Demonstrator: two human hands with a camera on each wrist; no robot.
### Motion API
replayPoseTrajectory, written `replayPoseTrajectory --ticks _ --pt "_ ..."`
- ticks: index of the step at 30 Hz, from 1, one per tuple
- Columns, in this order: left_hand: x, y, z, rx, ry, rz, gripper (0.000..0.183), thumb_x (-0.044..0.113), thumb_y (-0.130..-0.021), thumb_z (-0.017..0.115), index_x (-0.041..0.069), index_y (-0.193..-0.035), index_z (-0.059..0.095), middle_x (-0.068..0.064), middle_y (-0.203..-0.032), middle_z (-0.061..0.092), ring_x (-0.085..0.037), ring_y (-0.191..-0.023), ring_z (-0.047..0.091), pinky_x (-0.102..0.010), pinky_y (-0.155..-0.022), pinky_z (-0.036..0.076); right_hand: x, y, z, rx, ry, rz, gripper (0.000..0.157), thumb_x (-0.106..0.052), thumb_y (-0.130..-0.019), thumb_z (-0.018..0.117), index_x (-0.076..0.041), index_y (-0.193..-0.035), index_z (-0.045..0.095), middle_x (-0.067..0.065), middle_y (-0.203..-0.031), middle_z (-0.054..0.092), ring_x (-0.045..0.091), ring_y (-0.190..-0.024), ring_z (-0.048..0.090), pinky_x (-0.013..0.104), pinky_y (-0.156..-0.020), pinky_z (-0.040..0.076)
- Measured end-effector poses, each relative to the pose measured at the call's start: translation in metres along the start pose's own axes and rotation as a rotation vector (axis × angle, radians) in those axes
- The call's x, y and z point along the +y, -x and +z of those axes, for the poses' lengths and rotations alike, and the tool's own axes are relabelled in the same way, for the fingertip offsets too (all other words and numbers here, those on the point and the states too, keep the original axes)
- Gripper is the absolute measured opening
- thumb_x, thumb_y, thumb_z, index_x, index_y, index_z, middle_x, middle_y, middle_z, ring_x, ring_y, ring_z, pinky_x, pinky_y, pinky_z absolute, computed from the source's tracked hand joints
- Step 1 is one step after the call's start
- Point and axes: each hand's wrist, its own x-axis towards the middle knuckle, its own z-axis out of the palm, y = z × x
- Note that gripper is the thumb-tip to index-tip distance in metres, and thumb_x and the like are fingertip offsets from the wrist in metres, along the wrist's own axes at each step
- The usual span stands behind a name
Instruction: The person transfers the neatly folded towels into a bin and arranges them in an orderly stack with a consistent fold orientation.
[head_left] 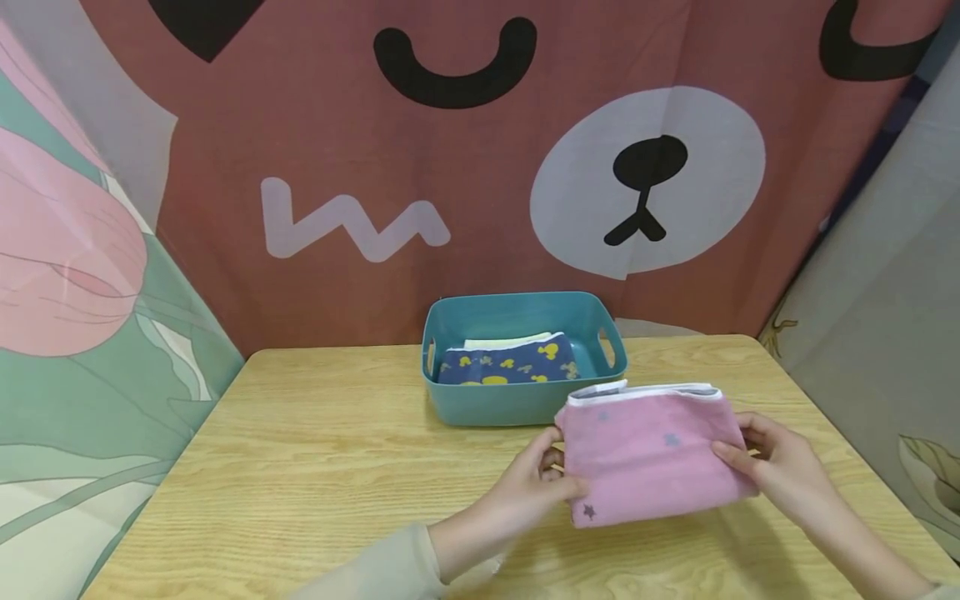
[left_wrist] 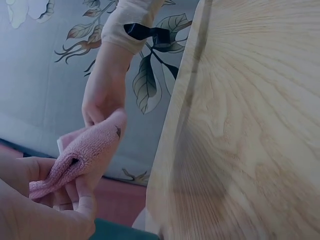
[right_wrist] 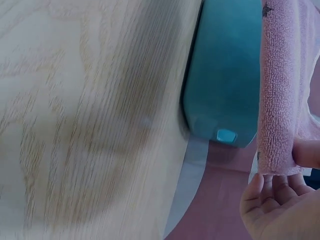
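Note:
A folded pink towel point(head_left: 652, 462) with a white hem along its top and a few small star marks is held up above the table. My left hand point(head_left: 528, 483) pinches its left edge, thumb in front and fingers behind. At the opposite edge my right hand point(head_left: 780, 462) grips it the same way. The right wrist view shows the fuzzy pile of the towel point(right_wrist: 280, 95) between thumb and fingers. Just behind it stands a teal basket point(head_left: 495, 406), in which lie a folded navy cloth point(head_left: 517, 362) with yellow figures and a pale yellow one point(head_left: 502, 342).
The basket stands near the back edge of a light wooden table point(head_left: 315, 467). A reddish-brown curtain point(head_left: 337, 292) with a bear face hangs right behind the table. Printed curtains also hang at the left point(head_left: 67, 400) and right point(head_left: 885, 350) sides.

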Motion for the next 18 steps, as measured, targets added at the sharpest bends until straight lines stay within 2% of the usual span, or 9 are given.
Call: replayPoseTrajectory --ticks 6,18 --pt "-0.001 0.008 -0.014 0.003 -0.017 0.017 0.045 -0.005 -0.085 0.064 0.002 -0.128 0.052 -0.007 -0.098 0.06 -0.015 -0.082 0.058 -0.026 -0.08 0.05 -0.012 0.003 0.008 -0.019 -0.033 -0.02 0.029 -0.009 -0.089 0.073 0.005 -0.112 0.063 0.015 -0.098 0.071 0.001 -0.071 0.061 0.027 -0.057 0.053" --pt "0.002 0.028 -0.042 -0.011 -0.101 0.046 0.048 -0.002 -0.087 0.065 -0.002 -0.133 0.049 -0.008 -0.103 0.059 -0.015 -0.086 0.057 -0.023 -0.08 0.05 -0.032 0.01 0.025 -0.053 -0.089 -0.045 0.027 -0.003 -0.087 0.074 0.005 -0.11 0.063 0.01 -0.094 0.07 0.006 -0.068 0.061 0.026 -0.057 0.05"
